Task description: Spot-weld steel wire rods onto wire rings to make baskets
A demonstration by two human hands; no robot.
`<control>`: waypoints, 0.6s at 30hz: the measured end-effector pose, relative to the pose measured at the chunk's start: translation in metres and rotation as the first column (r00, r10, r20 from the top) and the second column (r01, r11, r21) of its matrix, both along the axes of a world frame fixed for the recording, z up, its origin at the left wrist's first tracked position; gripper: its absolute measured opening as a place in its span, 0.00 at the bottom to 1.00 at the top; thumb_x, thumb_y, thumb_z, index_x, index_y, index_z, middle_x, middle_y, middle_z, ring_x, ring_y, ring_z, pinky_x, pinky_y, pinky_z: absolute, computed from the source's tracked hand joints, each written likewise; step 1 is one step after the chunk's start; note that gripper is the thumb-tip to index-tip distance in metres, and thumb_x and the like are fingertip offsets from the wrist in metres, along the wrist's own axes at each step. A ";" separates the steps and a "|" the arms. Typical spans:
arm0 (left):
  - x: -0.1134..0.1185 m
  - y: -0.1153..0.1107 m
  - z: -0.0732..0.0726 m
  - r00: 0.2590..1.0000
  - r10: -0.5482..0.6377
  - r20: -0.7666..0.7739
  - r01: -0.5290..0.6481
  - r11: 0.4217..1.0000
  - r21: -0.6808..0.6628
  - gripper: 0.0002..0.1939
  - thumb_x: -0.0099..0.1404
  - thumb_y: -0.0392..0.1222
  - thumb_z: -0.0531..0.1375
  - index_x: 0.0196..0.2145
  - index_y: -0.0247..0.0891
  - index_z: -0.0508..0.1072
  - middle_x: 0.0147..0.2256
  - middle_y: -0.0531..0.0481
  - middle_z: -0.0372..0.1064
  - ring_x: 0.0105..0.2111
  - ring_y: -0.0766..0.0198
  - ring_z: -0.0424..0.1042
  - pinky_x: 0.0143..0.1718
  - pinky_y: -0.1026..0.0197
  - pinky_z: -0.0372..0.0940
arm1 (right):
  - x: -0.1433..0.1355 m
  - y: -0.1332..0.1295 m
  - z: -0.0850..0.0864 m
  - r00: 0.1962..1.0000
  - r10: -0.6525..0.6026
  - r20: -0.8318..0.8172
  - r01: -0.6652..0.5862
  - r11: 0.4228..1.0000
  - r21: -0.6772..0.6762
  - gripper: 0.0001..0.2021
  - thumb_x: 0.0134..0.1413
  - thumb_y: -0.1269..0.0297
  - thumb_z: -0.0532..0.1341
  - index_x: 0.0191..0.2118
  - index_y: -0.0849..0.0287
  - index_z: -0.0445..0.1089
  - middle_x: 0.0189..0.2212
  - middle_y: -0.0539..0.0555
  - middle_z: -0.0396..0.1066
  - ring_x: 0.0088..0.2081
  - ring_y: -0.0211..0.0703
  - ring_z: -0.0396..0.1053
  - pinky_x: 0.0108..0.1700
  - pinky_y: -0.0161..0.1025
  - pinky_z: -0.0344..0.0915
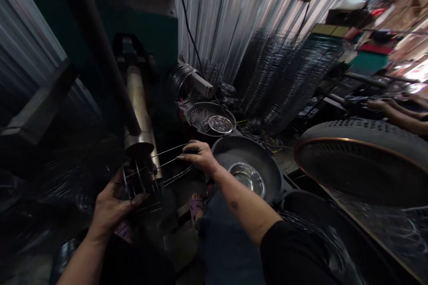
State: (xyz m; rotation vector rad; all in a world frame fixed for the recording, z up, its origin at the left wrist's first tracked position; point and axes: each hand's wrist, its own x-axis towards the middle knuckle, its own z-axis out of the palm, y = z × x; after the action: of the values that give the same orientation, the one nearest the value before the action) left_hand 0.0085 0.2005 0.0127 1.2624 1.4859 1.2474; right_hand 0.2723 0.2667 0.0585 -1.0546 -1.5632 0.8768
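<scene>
A wire frame [174, 148] of thin metal rods reaches across the front of a machine's cylindrical metal head [138, 141]. Its right end is pinched in my right hand [197, 155], fingers closed round the wires. My left hand [115, 200] grips the frame's left end, thumb and fingers on either side of the upright wires, just below and left of the machine head. The frame's middle part lies under and beside the head, partly hidden in shadow. A brass-coloured cylinder [136, 91] runs back behind the head.
Right of my right hand stands a dark basin [224, 147] holding a shiny steel dish [249, 177]. Behind it, another basin [192, 111] holds round metal pieces. A large fan [361, 160] is at the right. Another person's arms [397, 113] show at the far right.
</scene>
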 end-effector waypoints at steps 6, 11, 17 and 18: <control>0.002 0.001 -0.004 0.998 -0.018 0.056 0.017 1.000 0.019 0.50 0.35 0.47 0.75 0.57 0.44 0.67 0.51 0.47 0.71 0.54 0.42 0.67 0.58 0.41 0.60 | 0.003 0.002 0.001 0.999 0.040 0.012 -0.040 0.999 -0.002 0.17 0.36 0.49 0.72 0.21 0.59 0.74 0.23 0.50 0.67 0.28 0.38 0.64 0.32 0.36 0.61; 0.004 0.001 -0.002 0.994 -0.063 0.087 0.063 0.998 0.005 0.51 0.35 0.47 0.75 0.58 0.42 0.65 0.50 0.44 0.72 0.51 0.43 0.70 0.55 0.40 0.63 | 0.003 0.003 0.003 0.997 0.073 0.038 -0.071 0.996 -0.044 0.14 0.36 0.52 0.72 0.22 0.59 0.75 0.23 0.50 0.67 0.29 0.39 0.66 0.33 0.36 0.61; 0.002 -0.015 -0.001 0.997 -0.059 -0.050 0.063 0.993 0.095 0.51 0.37 0.48 0.75 0.60 0.42 0.64 0.55 0.42 0.67 0.55 0.43 0.66 0.60 0.41 0.57 | 0.022 -0.007 0.004 0.982 -0.144 -0.121 0.144 0.990 -0.008 0.14 0.36 0.56 0.71 0.31 0.58 0.77 0.33 0.52 0.73 0.37 0.43 0.69 0.43 0.38 0.64; 0.002 -0.020 -0.002 0.997 -0.068 -0.049 0.073 0.990 0.120 0.51 0.38 0.48 0.74 0.60 0.42 0.63 0.56 0.42 0.66 0.57 0.43 0.64 0.60 0.42 0.56 | 0.028 -0.009 0.002 0.969 -0.177 -0.170 0.174 0.984 -0.038 0.15 0.38 0.55 0.70 0.32 0.59 0.77 0.32 0.52 0.73 0.37 0.43 0.69 0.44 0.39 0.64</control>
State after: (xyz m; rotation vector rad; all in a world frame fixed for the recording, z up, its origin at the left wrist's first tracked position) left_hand 0.0106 0.1801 0.0108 1.4189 1.4017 1.2869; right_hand 0.3002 0.2576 0.0604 -1.0855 -1.2976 0.8424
